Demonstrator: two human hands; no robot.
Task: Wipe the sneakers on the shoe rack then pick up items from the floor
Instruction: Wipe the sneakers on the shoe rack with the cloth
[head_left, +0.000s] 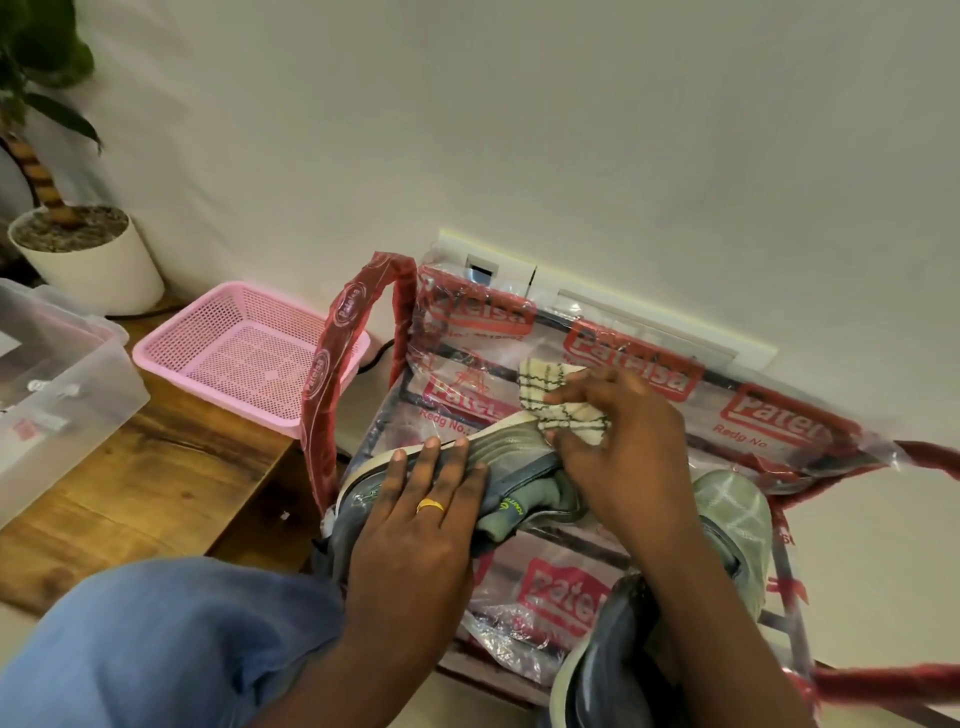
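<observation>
1. The right hand (623, 447) pinches a bunched, checked cloth (563, 402) between thumb and fingers. It holds the cloth against the sole edge at the far right end of a grey-green sneaker (519, 467).
2. The left hand (415, 535), with a gold ring (430, 505), lies across the sneaker's side. Its fingers are fairly straight and pressed flat, with the tips reaching the pale sole rim. The thumb is hidden, so I cannot tell whether it hooks underneath.
3. The sneaker is tipped on its side, sole towards the wall (571, 130) and opening towards the person. It lies on a clear bag (649, 364) with red lettering and red handles.
4. The bag is spread over the rack (789, 582), whose dark bars show through the plastic.
5. A second sneaker (732, 514) sits just right of the first, also on the bag. The right forearm crosses over it and hides its middle.
6. One red bag handle stands up in a loop between the sneaker and a pink basket (249, 353).
7. The basket rests on a wooden bench (171, 467) to the left, near the wall.
8. A clear box (62, 384) sits on the bench's left part, apart from the basket.
9. A plant (93, 260) in a white pot stands behind the box.
10. A socket plate (483, 270) on the wall is partly covered by the bag's top edge.
11. A blue-clad knee (156, 649) fills the lower left and overlaps the bench's near edge.
</observation>
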